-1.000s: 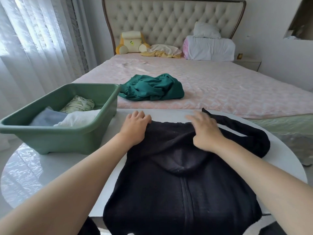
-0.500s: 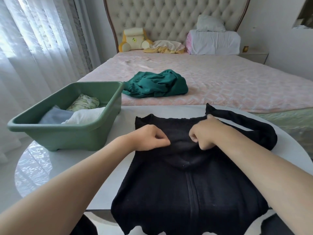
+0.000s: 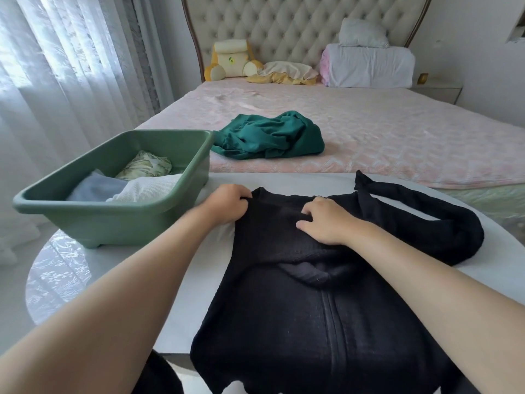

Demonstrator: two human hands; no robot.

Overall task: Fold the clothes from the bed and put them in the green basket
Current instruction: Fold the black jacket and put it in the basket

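Note:
A black knitted zip-up garment (image 3: 312, 322) lies spread on the round white table (image 3: 170, 294), its lower part hanging over the near edge and one sleeve bunched to the right. My left hand (image 3: 227, 204) grips the garment's far left corner. My right hand (image 3: 324, 220) rests on the fabric near the far edge, its fingers curled into the cloth. The green basket (image 3: 113, 214) stands on the table's left side with several folded clothes inside. A crumpled dark green garment (image 3: 270, 136) lies on the pink bed (image 3: 397, 143) beyond the table.
Pillows, a folded white blanket (image 3: 369, 65) and a yellow plush toy (image 3: 230, 61) sit at the tufted headboard. White curtains (image 3: 56, 81) hang on the left. A nightstand (image 3: 437, 91) stands to the right of the bed.
My hands have moved apart along the garment's far edge: the left went out to the left corner, the right shifted slightly right. The camera has tilted a little.

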